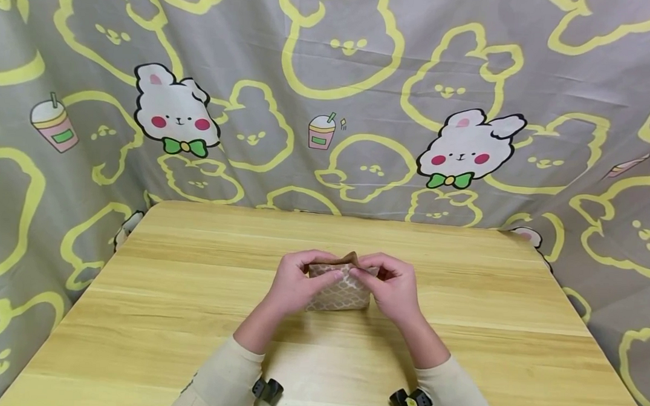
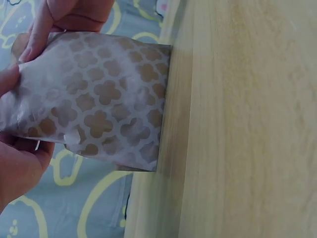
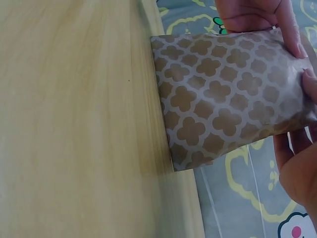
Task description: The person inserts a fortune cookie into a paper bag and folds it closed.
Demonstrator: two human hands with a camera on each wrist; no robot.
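The head camera is looking forward and down across the worktop to the curtain. Left wrist camera and right wrist camera, turned sideways, are facing the paper bag closely, sharing its patterned side.

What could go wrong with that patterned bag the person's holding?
The left hand and right hand both hold the patterned bag near its top; it looks papery, so a hard pull might tear it. Its top edge pokes up between the hands, so it could crease crookedly. The bag seems to stand upright on the table, so it might tip over if both hands let go.
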